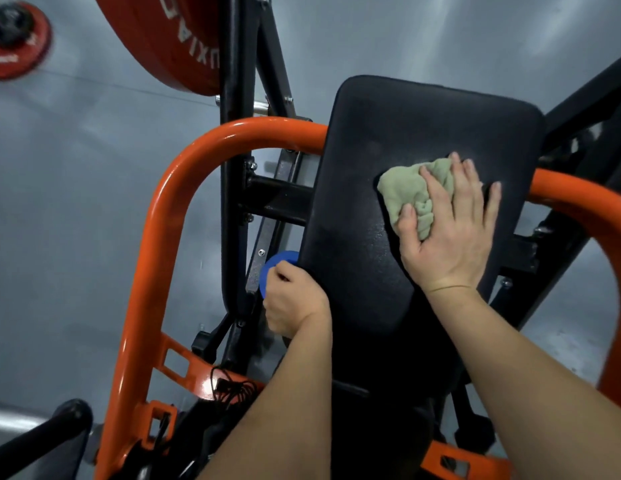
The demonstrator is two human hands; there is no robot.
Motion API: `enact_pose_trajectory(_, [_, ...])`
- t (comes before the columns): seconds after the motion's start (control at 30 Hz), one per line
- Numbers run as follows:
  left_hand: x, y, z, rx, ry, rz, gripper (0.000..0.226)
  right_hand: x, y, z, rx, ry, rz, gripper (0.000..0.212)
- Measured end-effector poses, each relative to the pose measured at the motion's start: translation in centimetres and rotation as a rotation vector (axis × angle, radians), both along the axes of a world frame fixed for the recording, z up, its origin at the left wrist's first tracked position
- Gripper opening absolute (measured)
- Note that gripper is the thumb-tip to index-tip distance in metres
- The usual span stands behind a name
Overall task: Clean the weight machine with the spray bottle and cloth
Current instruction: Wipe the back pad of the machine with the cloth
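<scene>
The weight machine has a black padded rest (388, 168) set inside a curved orange tube frame (156, 244). A crumpled pale green cloth (411, 192) lies on the pad's right half. My right hand (451, 233) presses flat on the cloth, fingers straight and spread, thumb alongside the cloth. At the pad's left edge my left hand (295, 303) grips a blue spray bottle (276, 268). Only a rounded blue part of the bottle shows, the rest is hidden by my fist and the pad.
A large red weight plate (163, 39) hangs on a black upright (233, 133) at the top left. A smaller red plate (16, 39) sits at the far left. The grey floor (77, 202) lies below, and black cables (233, 389) are bunched near the orange bracket.
</scene>
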State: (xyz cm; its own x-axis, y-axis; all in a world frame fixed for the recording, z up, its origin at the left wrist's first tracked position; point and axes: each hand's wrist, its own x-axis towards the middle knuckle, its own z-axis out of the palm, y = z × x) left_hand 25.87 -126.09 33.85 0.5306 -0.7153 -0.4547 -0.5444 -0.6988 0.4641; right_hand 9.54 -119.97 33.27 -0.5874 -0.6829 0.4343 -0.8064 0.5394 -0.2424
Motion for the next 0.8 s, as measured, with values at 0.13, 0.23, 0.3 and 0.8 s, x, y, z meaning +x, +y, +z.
enact_pose_trajectory(0.13, [0.0,-0.3,0.4,0.045,-0.026,-0.030,0.042,0.0,-0.1,0.4,-0.010,-0.027,0.030,0.044])
enact_pose_trajectory(0.23, [-0.2,-0.3,0.0,0.041,-0.036,-0.024,0.042,-0.2,-0.4,0.6,-0.013,-0.058,0.079,0.045])
enact_pose_trajectory(0.3, [-0.1,-0.3,-0.1,0.030,-0.041,-0.026,0.043,-0.2,-1.6,1.3,-0.009,-0.069,0.091,0.045])
enact_pose_trajectory(0.8, [-0.3,0.0,-0.6,-0.032,-0.076,-0.031,0.045,3.4,-4.0,3.5,0.034,-0.459,0.228,0.038])
